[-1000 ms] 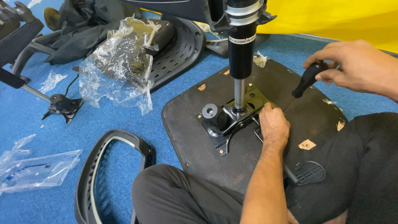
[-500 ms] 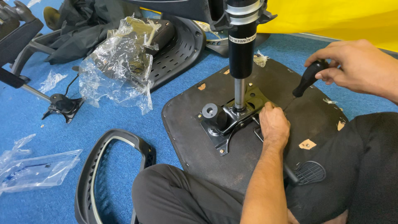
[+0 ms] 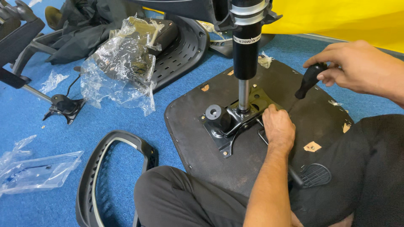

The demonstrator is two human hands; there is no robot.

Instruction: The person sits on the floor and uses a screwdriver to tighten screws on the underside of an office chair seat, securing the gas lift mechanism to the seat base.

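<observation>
An upturned black chair seat (image 3: 202, 155) lies on blue carpet between my legs. Bolted to it is a black metal mechanism plate (image 3: 225, 126) with a round knob (image 3: 214, 113). A black gas cylinder (image 3: 245, 50) stands upright in the plate. My left hand (image 3: 277, 128) reaches in from below, its fingers curled over the plate's right edge beside the cylinder's rod. My right hand (image 3: 357, 67) comes from the right and grips the black lever handle (image 3: 308, 80), held tilted above the seat. A paddle-ended lever (image 3: 314, 174) lies under my left forearm.
A black armrest loop (image 3: 107, 176) lies at the lower left beside a clear plastic bag (image 3: 35, 172). Crumpled plastic wrap (image 3: 120, 67) covers a chair back (image 3: 183, 50) at the top. A small bracket with a cable (image 3: 63, 107) sits at the left. Yellow sheeting (image 3: 349, 19) fills the top right.
</observation>
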